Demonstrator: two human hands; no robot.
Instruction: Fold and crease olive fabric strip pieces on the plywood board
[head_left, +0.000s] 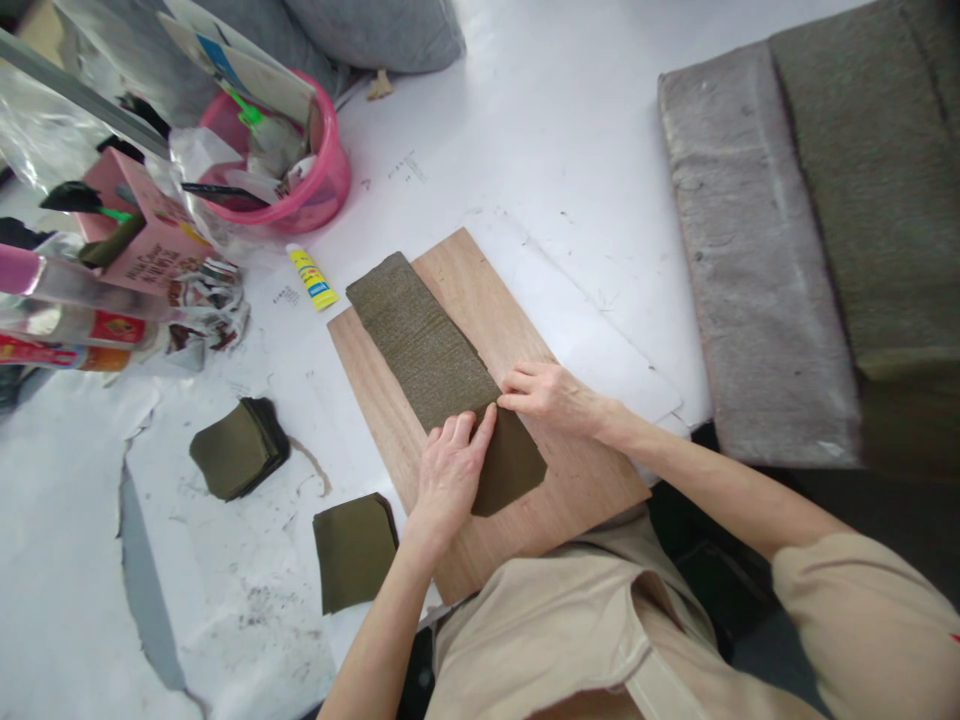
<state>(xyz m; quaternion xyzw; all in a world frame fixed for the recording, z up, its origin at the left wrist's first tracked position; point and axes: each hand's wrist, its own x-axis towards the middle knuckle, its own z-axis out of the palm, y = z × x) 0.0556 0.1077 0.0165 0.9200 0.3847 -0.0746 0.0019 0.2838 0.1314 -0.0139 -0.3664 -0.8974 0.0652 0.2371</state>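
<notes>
A wooden board [600, 490] lies at the table's front edge. Across it stretches a textured olive fabric piece [420, 345], its far end reaching past the board's left edge. A smooth olive piece [511, 465] meets its near end. My left hand [454, 465] rests over the seam's left part, fingers apart, index fingertip at the join. At the seam's right end, my right hand [551, 395] has its fingers pinched together at the fabric's edge.
Two olive stacks, one darker-edged [232, 450] and one nearer [356, 552], lie left. A yellow tube [311, 278], pink basket [330, 170], pink box [154, 235] and bottles stand upper left. Thick folded fabric [765, 250] covers the right.
</notes>
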